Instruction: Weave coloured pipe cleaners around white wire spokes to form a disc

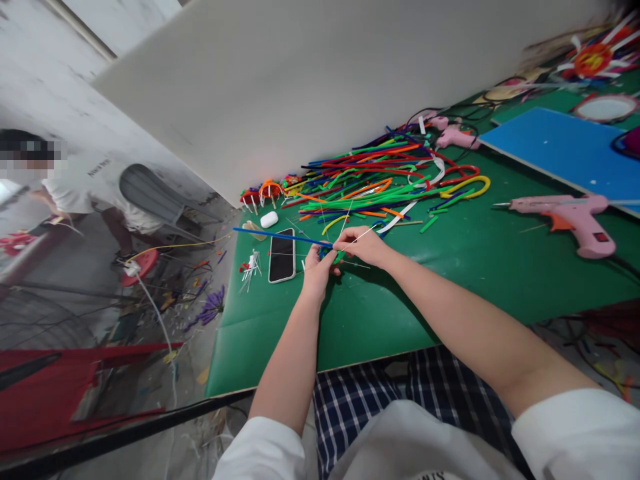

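Note:
My left hand (319, 272) is closed around a small green-and-blue bundle with thin pale wires sticking out on several sides. A long blue pipe cleaner (280, 235) runs from it to the left, passing above the phone (283, 255). My right hand (366, 245) meets the left one and pinches at the same bundle; the fingers hide most of it. Just beyond the hands lies a heap of coloured pipe cleaners (360, 187). Left of the phone is a small pile of white sticks with red bits (251, 268).
On the green table (390, 320) lie a pink glue gun (575, 217), another pink glue gun (456, 138), a blue board (560, 150) and a white case (269, 219). Small red-orange crafts (271, 191) stand at the back. Another person (80, 187) sits at the far left.

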Motion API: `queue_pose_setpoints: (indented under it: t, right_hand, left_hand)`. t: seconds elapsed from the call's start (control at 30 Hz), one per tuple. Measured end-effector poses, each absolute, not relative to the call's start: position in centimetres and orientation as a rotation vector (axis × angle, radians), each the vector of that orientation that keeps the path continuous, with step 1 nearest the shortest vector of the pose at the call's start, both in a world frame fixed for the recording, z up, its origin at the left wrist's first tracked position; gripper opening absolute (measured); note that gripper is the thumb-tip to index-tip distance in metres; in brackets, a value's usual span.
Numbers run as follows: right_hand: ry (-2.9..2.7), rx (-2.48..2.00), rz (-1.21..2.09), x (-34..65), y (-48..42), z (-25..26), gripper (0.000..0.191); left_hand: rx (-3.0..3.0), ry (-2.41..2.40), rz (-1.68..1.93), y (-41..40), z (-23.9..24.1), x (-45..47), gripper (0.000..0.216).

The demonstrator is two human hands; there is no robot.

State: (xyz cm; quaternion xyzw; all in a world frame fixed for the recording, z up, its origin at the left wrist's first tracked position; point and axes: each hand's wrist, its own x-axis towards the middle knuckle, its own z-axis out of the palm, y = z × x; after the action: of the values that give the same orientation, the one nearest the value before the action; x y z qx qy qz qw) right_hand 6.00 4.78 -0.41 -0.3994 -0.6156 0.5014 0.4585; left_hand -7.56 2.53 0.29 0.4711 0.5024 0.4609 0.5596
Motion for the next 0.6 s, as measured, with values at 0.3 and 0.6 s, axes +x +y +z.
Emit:
queue_pose_setpoints:
  t: [0.3, 0.6]
  right_hand:
    - [-1.457, -0.994, 1.301, 5.8, 4.9, -0.6, 0.019]
    - [-1.446, -0.993, 1.356, 7.0, 5.2, 0.4, 0.021]
  left_hand:
    - [1.086, 1.202, 1.054, 2.4, 0.9, -7.4, 0.035]
    - [1.099, 1.211, 1.095, 2.6, 1.1, -7.8, 0.034]
